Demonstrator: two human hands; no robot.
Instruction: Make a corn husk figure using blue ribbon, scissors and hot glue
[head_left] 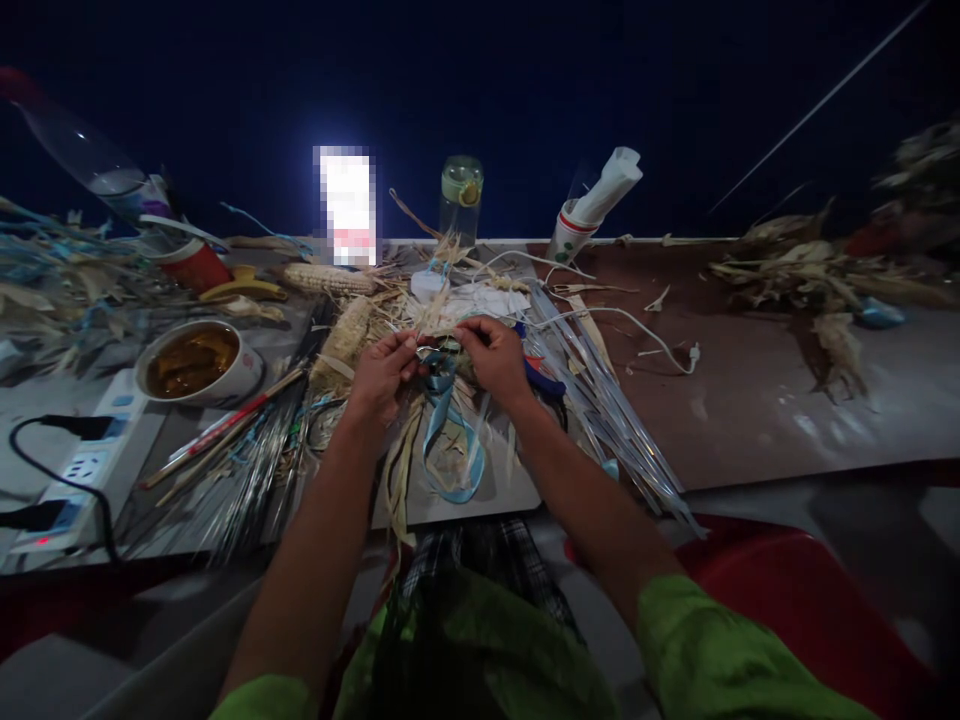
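Both hands meet over the middle of the table. Thumb and fingers of my left hand (384,378) are closed on a pale bundle of dry corn husk strips (433,322). My right hand (491,352) pinches the same bundle from the other side, close to the left fingertips. A thin shiny piece, perhaps wire, shows by the left fingertips, too small to make out. Below the fingers hangs a looped light-blue ribbon (472,480); whether it is tied to the bundle I cannot tell. Long husk strips (397,475) trail down toward the table's front edge.
Corn cobs (326,279), a bowl of brown liquid (241,365), thin metal rods (251,495) and a power strip (112,425) lie left. Clear plastic strips (611,400) and a white cable (652,335) lie right. Behind stand a bright phone (349,205), bottle (459,215) and paper cup (571,235).
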